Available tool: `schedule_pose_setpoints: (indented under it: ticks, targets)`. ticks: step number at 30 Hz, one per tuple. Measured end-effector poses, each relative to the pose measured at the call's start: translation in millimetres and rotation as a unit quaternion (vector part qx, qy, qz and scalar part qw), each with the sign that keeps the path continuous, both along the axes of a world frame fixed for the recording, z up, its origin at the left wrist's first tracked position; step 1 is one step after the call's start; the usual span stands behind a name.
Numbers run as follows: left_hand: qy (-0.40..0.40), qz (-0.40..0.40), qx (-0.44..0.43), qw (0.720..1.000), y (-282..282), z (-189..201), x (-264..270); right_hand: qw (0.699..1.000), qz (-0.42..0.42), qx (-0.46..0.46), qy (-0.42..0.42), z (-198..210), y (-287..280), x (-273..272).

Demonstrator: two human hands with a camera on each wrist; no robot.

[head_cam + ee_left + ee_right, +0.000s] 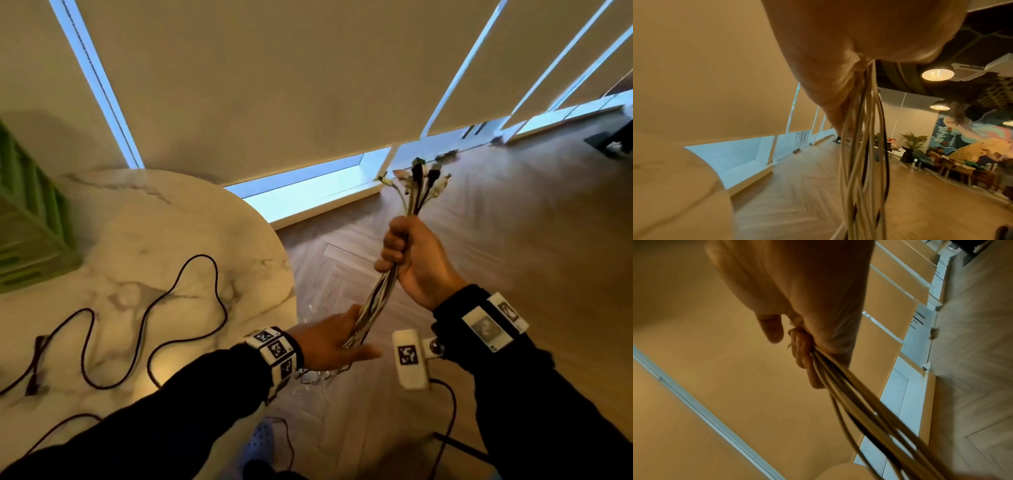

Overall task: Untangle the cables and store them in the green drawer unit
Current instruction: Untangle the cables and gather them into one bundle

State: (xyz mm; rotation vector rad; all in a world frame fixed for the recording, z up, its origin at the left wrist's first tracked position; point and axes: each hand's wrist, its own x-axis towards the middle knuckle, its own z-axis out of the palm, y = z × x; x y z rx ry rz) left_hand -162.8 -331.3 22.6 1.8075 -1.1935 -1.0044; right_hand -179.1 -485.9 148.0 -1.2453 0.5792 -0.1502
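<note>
- Two hands work one bundle of cables (383, 291) off the right edge of the bench (178, 240), above the wooden floor (513, 222).
- The right hand (409, 255) is clenched round the bundle near its upper end, fingers wrapped fully about it; the connectors (419, 174) fan out above the fist, some dark, some pale.
- In the right wrist view the same hand (797, 296) grips the strands (869, 410) as they stream away toward the lower right, mostly pale with a dark one among them.
- The left hand (330, 339) lies lower with its fingers extended, the bundle running across its palm; whether it closes on the strands I cannot tell from the head view, and the left wrist view shows only the palm (838, 40) with strands (863, 154) hanging down from it.
- Below the left hand, loose ends of cable (315, 377) dangle toward the floor.
- A separate dark braided cable (150, 308) lies in loose curves on the marble bench top.
- The green drawer unit (30, 222) stands at the bench's far left, well apart from both hands.
</note>
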Motion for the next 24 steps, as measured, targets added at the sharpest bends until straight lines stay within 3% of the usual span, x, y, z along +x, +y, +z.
schedule_pose_setpoints:
  ticks: [2,4,7,9,11,13,17,19,21,24]
  targets:
    - [0.015,0.045,-0.009,0.999,12,4,17,0.995,0.064,-0.073,0.017,-4,8,4]
    - [0.069,0.126,-0.079,0.986,21,19,32,0.973,0.143,-0.175,0.044,-9,21,8]
    - [0.171,0.202,-0.185,0.946,33,50,48,0.909,0.27,-0.311,0.062,-8,53,16]
    - [0.225,0.253,-0.204,0.918,44,65,53,0.861,0.344,-0.374,0.044,-5,79,22]
    - [0.261,0.321,-0.218,0.884,61,61,58,0.835,0.397,-0.381,0.023,-3,106,26]
    - [0.251,0.394,-0.217,0.857,83,54,60,0.828,0.424,-0.365,0.005,-11,132,30]
    - [0.205,0.442,-0.209,0.848,142,60,58,0.842,0.45,-0.294,-0.043,-37,171,39]
    - [0.182,0.456,-0.197,0.849,172,63,59,0.822,0.493,-0.282,-0.033,-54,183,48]
    - [0.186,0.466,-0.206,0.84,205,66,60,0.758,0.577,-0.303,0.007,-70,200,56]
    - [0.292,0.475,-0.244,0.794,248,72,57,0.624,0.718,-0.299,0.073,-84,226,66]
